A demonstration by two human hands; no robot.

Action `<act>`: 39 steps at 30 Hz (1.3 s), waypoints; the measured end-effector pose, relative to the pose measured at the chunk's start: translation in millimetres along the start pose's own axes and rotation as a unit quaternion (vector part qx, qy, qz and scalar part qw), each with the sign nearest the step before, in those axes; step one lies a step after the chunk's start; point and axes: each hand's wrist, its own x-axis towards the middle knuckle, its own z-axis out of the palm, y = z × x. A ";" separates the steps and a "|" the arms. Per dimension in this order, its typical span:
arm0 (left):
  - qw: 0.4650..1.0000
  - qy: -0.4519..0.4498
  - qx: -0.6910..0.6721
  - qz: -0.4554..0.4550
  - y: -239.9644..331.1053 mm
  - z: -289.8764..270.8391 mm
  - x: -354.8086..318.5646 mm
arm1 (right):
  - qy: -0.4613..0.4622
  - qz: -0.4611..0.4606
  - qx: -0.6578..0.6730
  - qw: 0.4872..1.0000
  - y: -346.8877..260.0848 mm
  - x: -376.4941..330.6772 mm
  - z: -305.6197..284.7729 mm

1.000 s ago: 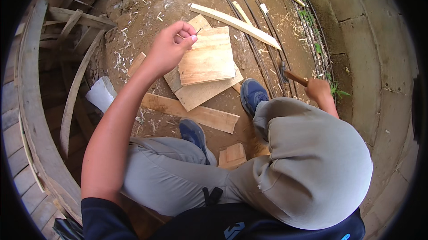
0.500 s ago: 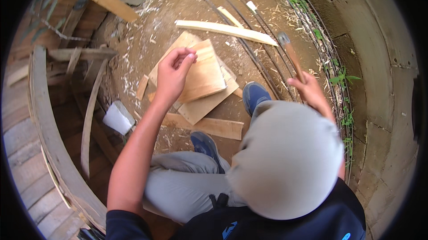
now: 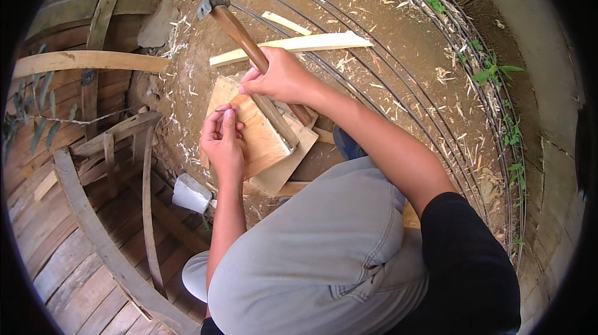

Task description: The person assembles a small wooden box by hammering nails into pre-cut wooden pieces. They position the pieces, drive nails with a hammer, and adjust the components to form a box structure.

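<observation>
My right hand [image 3: 280, 76] is closed around the brown wooden handle of a hammer [image 3: 240, 36]. Its dark metal head points up and to the left, and the handle's end shows below the hand. My left hand [image 3: 223, 142] is closed in a pinch over a wooden block [image 3: 265, 139]; whatever is between the fingertips is too small to make out. The block has a flat, pale top and a rough side edge. Under it lies a thin flat board [image 3: 286, 167], partly covered by the block.
Long dark rods [image 3: 349, 23] run across the dirt floor, with a pale wood strip [image 3: 299, 45] lying over some. Wood chips are scattered around. At left are a curved plank frame [image 3: 93, 210] and a white chunk [image 3: 192, 193]. A wall [image 3: 548, 98] and green weeds stand at right.
My right hand has brought the hammer from the right side up over the block. My left hand has moved down and left. The view has shifted, and my raised knee appears lower.
</observation>
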 end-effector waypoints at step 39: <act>0.978 0.072 0.150 0.124 -10.7 25.4 -9.9 | 0.014 0.048 0.126 0.991 13.7 -8.8 14.0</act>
